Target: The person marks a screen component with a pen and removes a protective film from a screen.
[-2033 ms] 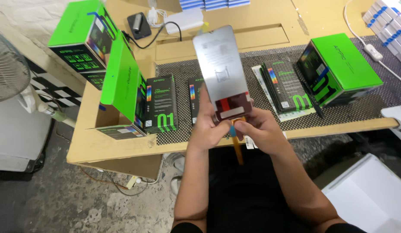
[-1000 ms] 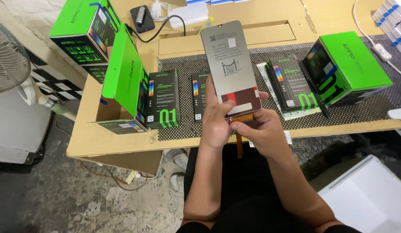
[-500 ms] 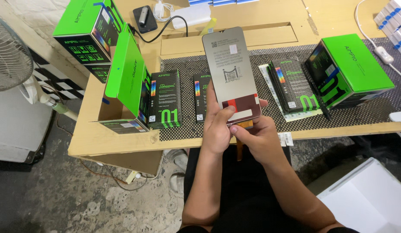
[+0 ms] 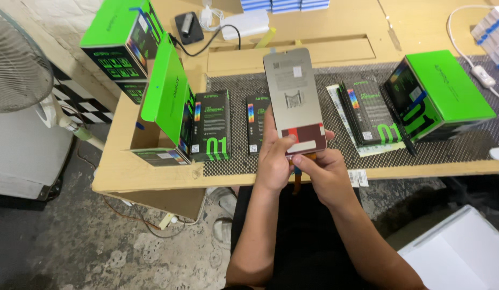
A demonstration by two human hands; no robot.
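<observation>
The person holds a flat grey phone screen (image 4: 293, 99) up over the front edge of the wooden table (image 4: 152, 177). The back of the screen faces the camera, and it has a dark red strip near the bottom.

The left hand (image 4: 274, 158) is closed around the lower left edge of the screen, with the thumb on the red strip. The right hand (image 4: 327, 172) is curled under the bottom edge. Its fingers pinch at the thin orange ribbon (image 4: 298, 174) that hangs down from the screen. So both hands are closed on this one part, and nothing else is in them.

The screen is out of its box, so that bit looks done. The person seems to be looking it over or fixing its ribbon, and this does not look finished yet. The screen is not back in any box.

On the table lies a dark mesh mat (image 4: 475, 142). On it are slim black and green boxes (image 4: 210, 126), some lying flat. A big green box (image 4: 443, 94) sits on the right. Another big green box stands open (image 4: 166, 107) on the left, with one more behind it. A fan (image 4: 18, 59) stands far to the left.
</observation>
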